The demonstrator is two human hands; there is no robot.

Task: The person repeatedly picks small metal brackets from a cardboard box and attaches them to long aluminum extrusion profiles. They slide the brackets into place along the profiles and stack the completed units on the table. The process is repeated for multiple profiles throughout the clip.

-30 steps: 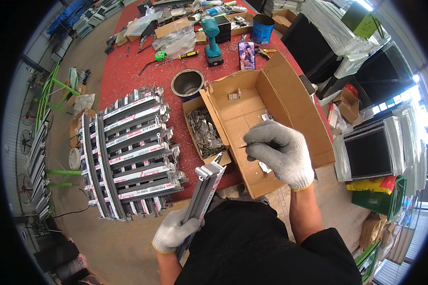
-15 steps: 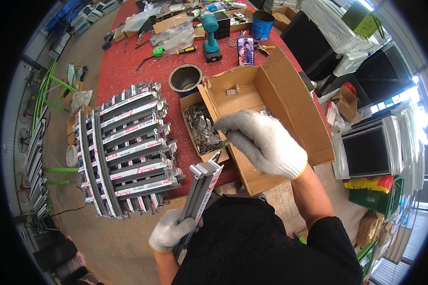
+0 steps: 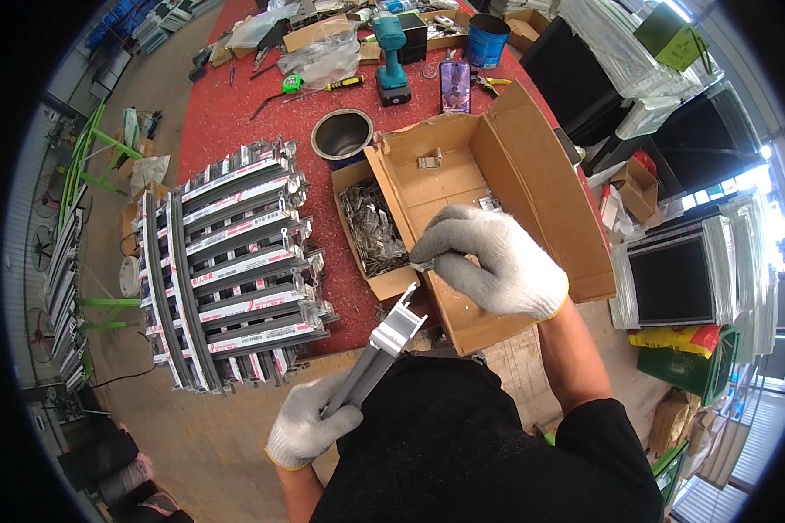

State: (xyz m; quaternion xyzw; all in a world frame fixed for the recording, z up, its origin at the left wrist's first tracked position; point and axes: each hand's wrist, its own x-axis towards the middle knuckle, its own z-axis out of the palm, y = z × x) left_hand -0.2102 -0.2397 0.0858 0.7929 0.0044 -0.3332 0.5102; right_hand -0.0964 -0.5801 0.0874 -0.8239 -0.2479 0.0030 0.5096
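Note:
My left hand (image 3: 310, 423), in a white knit glove, is wrapped round a grey metal profile (image 3: 362, 376). The profile slants up to the right, with a silver end fitting (image 3: 399, 328) at its top. My right hand (image 3: 497, 266), gloved alike, is closed in a pinch just above that end, apart from it. A small metallic piece (image 3: 421, 265) shows at its fingertips; its exact shape is too small to tell. Beside the fingers stands a small carton (image 3: 391, 284) of loose metal clips (image 3: 371, 228). My right hand partly covers the large open cardboard box (image 3: 532, 174).
Crosswise-stacked profiles (image 3: 235, 279) lie at the left of the red table (image 3: 262, 131). Behind the cartons are a dark round pot (image 3: 342, 138), a teal cordless drill (image 3: 392, 61), a phone (image 3: 454, 87), pliers (image 3: 493, 84) and a blue bucket (image 3: 487, 42). Wrapped panels (image 3: 672, 279) stand at the right.
The profile has turned, its upper end swinging right and down. My left hand has shifted slightly left and my right hand slightly right, fingertips lower. The phone screen looks dimmer.

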